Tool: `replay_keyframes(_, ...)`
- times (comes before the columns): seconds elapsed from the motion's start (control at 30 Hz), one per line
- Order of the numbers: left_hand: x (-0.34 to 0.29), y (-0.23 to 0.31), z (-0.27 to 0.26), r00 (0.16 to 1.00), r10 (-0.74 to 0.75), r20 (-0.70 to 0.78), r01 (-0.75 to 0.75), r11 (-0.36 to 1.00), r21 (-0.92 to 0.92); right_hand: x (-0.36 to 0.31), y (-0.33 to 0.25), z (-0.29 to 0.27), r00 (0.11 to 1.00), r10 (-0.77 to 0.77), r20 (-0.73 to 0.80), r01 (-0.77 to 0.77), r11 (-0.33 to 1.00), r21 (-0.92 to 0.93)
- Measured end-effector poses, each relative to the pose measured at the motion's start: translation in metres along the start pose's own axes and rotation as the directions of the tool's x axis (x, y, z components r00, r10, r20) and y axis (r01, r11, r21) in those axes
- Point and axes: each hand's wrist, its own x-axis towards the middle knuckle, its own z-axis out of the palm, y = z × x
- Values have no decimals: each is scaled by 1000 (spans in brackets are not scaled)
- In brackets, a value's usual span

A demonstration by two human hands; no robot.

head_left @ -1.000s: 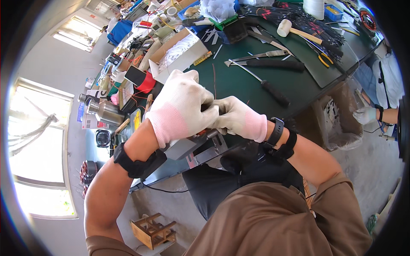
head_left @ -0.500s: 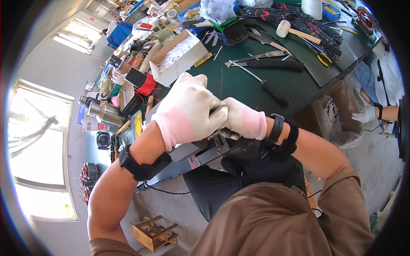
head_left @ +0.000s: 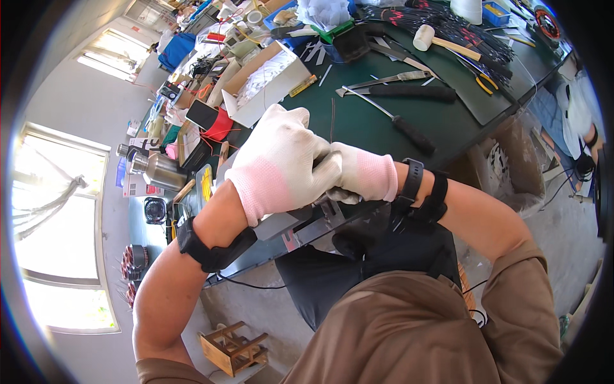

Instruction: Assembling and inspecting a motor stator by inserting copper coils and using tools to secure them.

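Note:
My left hand [head_left: 281, 157], in a white knitted glove with a pink cuff, is closed with its knuckles up above the bench edge. My right hand [head_left: 359, 171], gloved alike, is closed and pressed against the left one's fingers. Whatever the two hands grip is hidden between and beneath them. A thin brown wire [head_left: 332, 118] rises just beyond the spot where they meet; whether it is held I cannot tell. Under the hands, grey metal parts [head_left: 331, 214] show at the bench edge.
On the green bench [head_left: 307, 121] lie a screwdriver [head_left: 390, 115], black-handled blades [head_left: 416, 93], a mallet [head_left: 448, 48] and pliers [head_left: 484, 82]. A white box [head_left: 265, 89] of white slips stands left. Steel bottles [head_left: 163, 171] are farther left. A bin [head_left: 505, 166] and another person [head_left: 579, 109] are at right.
My hands stay together in nearly the same place, with the right wrist slightly higher. At the right, the other person's gloved hand has moved away from beside the bin.

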Motion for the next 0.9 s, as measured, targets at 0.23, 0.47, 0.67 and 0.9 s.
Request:
replay_keyframes(0.23, -3, 2, -1, 992, -122, -32, 121, 992, -41, -12, 4, 18, 996, 4, -95, 3, 997, 73)
replay_keyframes(0.47, -2, 3, 1, 992, -124, -28, 124, 992, -28, -15, 1, 27, 986, 21, -166, 5, 988, 154)
replay_keyframes(0.67, -2, 5, 0, 992, -117, -36, 116, 993, -31, -20, 6, 33, 981, 19, -191, 28, 970, 240)
replay_keyframes(0.9, -1, 3, 2, 993, -109, -55, 108, 994, -9, -21, 0, 42, 976, 20, -218, 41, 962, 269)
